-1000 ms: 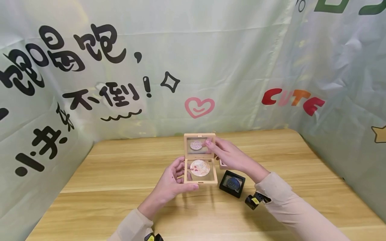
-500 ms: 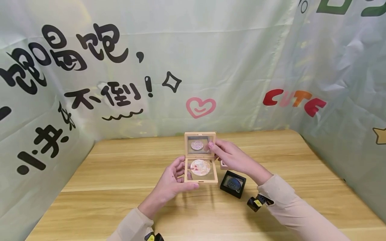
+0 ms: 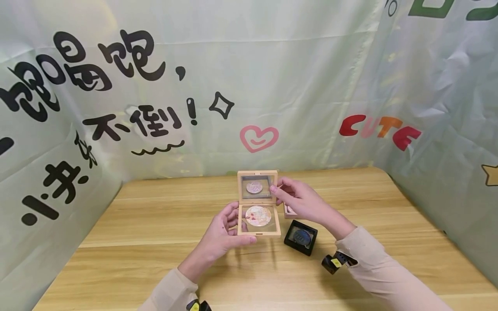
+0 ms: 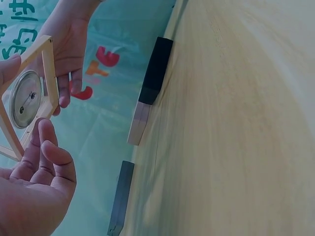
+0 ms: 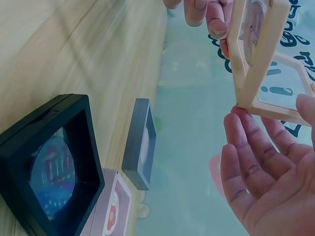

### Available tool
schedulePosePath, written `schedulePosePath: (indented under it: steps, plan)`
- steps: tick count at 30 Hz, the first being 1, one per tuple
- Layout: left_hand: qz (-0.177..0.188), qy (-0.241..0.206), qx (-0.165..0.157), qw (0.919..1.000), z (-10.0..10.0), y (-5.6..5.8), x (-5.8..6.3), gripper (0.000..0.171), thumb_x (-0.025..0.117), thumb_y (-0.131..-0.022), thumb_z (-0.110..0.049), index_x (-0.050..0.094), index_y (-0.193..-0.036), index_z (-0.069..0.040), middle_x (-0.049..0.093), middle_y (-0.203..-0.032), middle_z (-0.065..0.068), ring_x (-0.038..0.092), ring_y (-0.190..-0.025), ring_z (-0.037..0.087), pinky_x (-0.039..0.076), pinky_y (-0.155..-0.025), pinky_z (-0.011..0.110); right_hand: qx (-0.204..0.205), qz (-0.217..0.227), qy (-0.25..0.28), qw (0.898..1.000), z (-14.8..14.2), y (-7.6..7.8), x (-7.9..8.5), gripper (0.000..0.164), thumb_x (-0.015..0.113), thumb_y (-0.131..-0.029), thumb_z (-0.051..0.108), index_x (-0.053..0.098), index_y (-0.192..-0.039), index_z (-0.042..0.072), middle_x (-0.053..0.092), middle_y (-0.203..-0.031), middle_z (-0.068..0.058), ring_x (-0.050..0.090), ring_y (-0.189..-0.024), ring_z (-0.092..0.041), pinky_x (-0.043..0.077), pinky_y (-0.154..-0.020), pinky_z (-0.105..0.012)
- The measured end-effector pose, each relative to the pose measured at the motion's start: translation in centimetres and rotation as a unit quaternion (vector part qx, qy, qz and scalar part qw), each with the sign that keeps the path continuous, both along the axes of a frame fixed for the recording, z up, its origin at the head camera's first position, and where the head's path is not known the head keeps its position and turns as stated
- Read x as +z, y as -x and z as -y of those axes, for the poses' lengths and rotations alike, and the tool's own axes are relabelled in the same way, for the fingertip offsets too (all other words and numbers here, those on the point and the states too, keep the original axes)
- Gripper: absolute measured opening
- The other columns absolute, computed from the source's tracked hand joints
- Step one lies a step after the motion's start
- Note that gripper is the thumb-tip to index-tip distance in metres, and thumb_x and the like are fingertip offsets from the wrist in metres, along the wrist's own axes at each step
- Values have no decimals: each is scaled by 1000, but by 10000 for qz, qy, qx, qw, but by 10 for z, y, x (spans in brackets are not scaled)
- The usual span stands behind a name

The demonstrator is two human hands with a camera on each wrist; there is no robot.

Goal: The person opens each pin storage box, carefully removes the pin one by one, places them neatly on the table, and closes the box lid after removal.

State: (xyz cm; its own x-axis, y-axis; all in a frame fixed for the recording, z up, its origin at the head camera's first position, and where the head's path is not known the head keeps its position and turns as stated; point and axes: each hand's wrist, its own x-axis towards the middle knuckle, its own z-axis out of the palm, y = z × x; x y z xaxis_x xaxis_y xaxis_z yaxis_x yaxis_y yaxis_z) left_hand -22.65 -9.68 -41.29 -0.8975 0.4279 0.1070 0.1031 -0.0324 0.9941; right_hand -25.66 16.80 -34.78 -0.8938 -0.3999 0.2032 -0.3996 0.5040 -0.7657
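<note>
A peach-coloured square display case (image 3: 257, 201) with clear film windows stands hinged open in both hands, above the table. In its lower half sits a round badge (image 3: 258, 216) with a red and cream picture; the left wrist view shows the badge's metal back (image 4: 25, 100) with a pin. My left hand (image 3: 218, 235) grips the lower half, thumb along the near edge and fingers at the left side. At the right edge of the upper half, my right hand (image 3: 305, 201) pinches the frame, thumb in front. No badge shows in the upper window (image 5: 285, 83).
A black display case (image 3: 301, 237) with a blue badge lies right of the hands. Partly behind my right hand is a pink case (image 3: 289, 211). A grey case (image 5: 139, 142) with a round badge shows through the upper window. Printed cloth (image 3: 311, 86) encloses the table (image 3: 163, 216).
My right hand has slid slightly right, its thumb drawing back toward the edge of the upper half. The left hand and the display case have hardly moved.
</note>
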Motion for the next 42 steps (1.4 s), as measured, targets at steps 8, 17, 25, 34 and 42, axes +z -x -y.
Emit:
schedulePosePath:
  steps: [8, 17, 25, 34, 42]
  plan:
    - [50, 54, 99, 9999, 1, 2, -1, 98, 93, -78, -4, 38, -159, 2, 65, -136, 18, 68, -112, 28, 63, -92, 27, -542, -121, -259, 9981, -6, -8, 2, 26, 69, -106, 35, 72, -112, 10, 75, -100, -4, 67, -89, -14, 56, -78, -29]
    - [19, 6, 85, 10000, 1, 3, 0, 93, 92, -78, -2, 42, -156, -1, 66, -136, 16, 68, -109, 20, 63, -93, 28, -520, -163, -158, 9984, -6, -28, 10, 24, 77, -101, 34, 73, -108, 12, 75, -97, 0, 72, -86, -19, 61, -76, -26]
    - [-23, 3, 72, 10000, 1, 2, 0, 93, 92, -79, -4, 41, -157, 1, 66, -136, 16, 68, -109, 20, 63, -92, 28, -264, -571, -467, 9969, 9, -38, 11, 37, 81, -97, 40, 75, -118, 10, 78, -108, 1, 69, -95, -10, 60, -77, -28]
    - [-37, -36, 88, 9999, 1, 2, -1, 92, 92, -79, -3, 42, -156, -2, 64, -138, 18, 66, -119, 37, 63, -93, 28, -270, -1211, -1104, 9861, 23, -43, 6, 46, 86, -91, 45, 77, -124, 14, 75, -113, 2, 66, -102, -17, 54, -80, -29]
    - [-71, -54, 57, 9999, 1, 2, -1, 91, 92, -80, -3, 42, -156, -2, 64, -139, 19, 68, -115, 27, 63, -94, 29, -286, -1310, -1516, 9793, 35, -49, 9, 52, 88, -89, 43, 76, -132, 16, 76, -123, -1, 72, -110, -20, 59, -93, -48]
